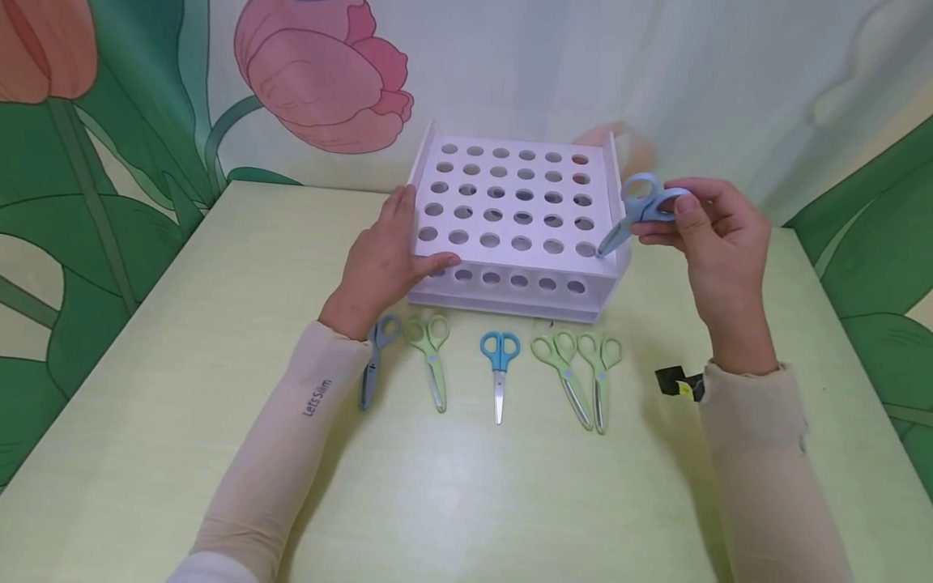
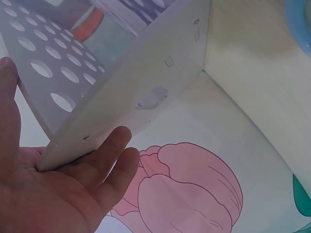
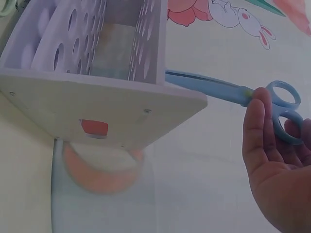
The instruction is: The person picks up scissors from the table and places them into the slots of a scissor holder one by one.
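A pale lilac rack [image 1: 510,257] with rows of round holes stands toward the back of the table. My left hand [image 1: 375,263] grips its left side panel, thumb over the front edge and fingers along the outer face, as the left wrist view [image 2: 63,194] also shows. At the right, my right hand [image 1: 732,243] pinches light blue scissors [image 1: 632,217] by the handle loops. Their closed blades slant down-left, with the tip over the rack's front right corner hole; contact I cannot tell. In the right wrist view the blade end of the scissors [image 3: 214,87] passes behind the rack.
Before the rack lie blue scissors [image 1: 369,376] partly under my left wrist, green scissors [image 1: 433,364], small teal-handled scissors [image 1: 500,356] and two more green pairs, scissors [image 1: 564,372] and scissors [image 1: 601,372]. A black and yellow item [image 1: 669,380] shows beside my right sleeve. A flower-printed curtain [image 1: 328,73] hangs behind.
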Demonstrator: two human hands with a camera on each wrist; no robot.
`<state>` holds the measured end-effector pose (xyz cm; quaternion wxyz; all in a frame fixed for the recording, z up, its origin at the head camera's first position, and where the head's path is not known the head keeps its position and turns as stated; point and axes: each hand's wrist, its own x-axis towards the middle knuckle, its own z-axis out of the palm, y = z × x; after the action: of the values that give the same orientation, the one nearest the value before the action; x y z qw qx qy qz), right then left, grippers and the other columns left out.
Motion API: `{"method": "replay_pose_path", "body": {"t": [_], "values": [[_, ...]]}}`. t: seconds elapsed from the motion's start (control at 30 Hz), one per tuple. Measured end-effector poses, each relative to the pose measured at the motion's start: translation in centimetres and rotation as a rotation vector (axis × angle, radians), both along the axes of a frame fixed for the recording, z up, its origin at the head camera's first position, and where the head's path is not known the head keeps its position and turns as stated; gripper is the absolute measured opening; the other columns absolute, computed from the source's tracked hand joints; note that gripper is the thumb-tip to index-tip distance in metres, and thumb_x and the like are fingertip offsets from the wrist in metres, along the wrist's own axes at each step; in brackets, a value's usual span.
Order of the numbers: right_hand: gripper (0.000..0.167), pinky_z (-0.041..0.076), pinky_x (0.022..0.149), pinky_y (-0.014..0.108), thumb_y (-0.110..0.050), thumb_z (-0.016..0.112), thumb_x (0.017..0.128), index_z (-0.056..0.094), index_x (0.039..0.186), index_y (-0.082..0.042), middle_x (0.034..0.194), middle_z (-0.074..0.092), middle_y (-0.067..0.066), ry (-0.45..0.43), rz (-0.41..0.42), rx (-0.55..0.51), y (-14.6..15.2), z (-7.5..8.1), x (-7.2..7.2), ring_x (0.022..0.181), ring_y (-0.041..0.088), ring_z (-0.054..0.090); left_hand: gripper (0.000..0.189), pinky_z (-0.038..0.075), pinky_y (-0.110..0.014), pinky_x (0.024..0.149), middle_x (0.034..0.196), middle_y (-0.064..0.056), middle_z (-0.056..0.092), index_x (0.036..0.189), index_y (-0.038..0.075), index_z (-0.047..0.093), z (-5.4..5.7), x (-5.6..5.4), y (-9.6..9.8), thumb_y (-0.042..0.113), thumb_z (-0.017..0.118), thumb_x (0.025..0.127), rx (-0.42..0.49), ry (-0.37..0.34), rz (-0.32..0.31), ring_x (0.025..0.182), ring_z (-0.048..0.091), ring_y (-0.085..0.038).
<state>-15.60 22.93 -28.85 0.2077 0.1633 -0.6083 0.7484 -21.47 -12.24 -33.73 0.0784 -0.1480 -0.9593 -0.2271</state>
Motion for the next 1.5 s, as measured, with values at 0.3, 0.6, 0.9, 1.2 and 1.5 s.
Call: {"method": "replay_pose_path", "body": {"t": [0.3, 0.6, 0.9, 1.2, 1.5], "values": [[0.023, 0.058, 0.077, 0.033, -0.001, 0.061, 0.099, 0.063, 0.117, 0.014, 0.097, 0.068, 0.023, -0.006, 0.033, 0.003, -0.3, -0.8, -0.6, 0.076, 0.028, 0.072, 0.115, 0.051, -0.048, 0.085, 0.164, -0.018, 0.019, 0.16, 0.0, 0.014, 0.3, 0.0, 0.0, 0.056, 0.078, 0.083, 0.013, -0.007, -0.005, 0.102, 0.059, -0.036], [0.021, 0.044, 0.043, 0.021, -0.011, 0.064, 0.1, 0.073, 0.117, -0.002, 0.09, 0.068, 0.003, -0.098, -0.165, 0.534, -1.5, -2.4, -1.3, 0.041, 0.014, 0.049, 0.116, 0.051, -0.048, 0.084, 0.165, -0.016, 0.018, 0.161, 0.001, 0.013, 0.1, 0.2, 0.0, 0.057, 0.077, 0.083, 0.02, -0.023, 0.003, 0.107, 0.057, -0.034], [0.024, 0.04, 0.046, 0.018, -0.017, 0.07, 0.097, 0.075, 0.116, -0.003, 0.1, 0.073, 0.012, -0.166, -0.285, 0.747, -2.1, -2.8, -1.5, 0.057, 0.008, 0.055, 0.116, 0.051, -0.047, 0.084, 0.165, -0.016, 0.017, 0.161, 0.002, 0.011, -0.2, 0.0, 0.0, 0.058, 0.077, 0.084, 0.021, -0.017, -0.001, 0.108, 0.057, -0.032], [0.027, 0.045, 0.076, 0.013, -0.018, 0.072, 0.096, 0.075, 0.116, 0.0, 0.112, 0.073, 0.017, -0.168, -0.316, 0.828, -2.2, -2.8, -1.6, 0.1, 0.016, 0.067, 0.116, 0.051, -0.046, 0.087, 0.166, -0.016, 0.015, 0.162, 0.002, 0.01, 0.2, 0.0, 0.1, 0.058, 0.076, 0.084, 0.013, -0.037, -0.003, 0.113, 0.055, -0.032], [0.03, 0.046, 0.051, 0.017, -0.019, 0.068, 0.099, 0.072, 0.123, -0.003, 0.112, 0.071, 0.017, -0.246, -0.284, 0.824, -2.4, -2.5, -1.1, 0.066, 0.009, 0.064, 0.116, 0.05, -0.045, 0.088, 0.165, -0.015, 0.017, 0.161, 0.001, 0.01, 0.0, 0.1, 0.0, 0.055, 0.078, 0.084, 0.023, -0.026, -0.011, 0.115, 0.053, -0.03]]}}
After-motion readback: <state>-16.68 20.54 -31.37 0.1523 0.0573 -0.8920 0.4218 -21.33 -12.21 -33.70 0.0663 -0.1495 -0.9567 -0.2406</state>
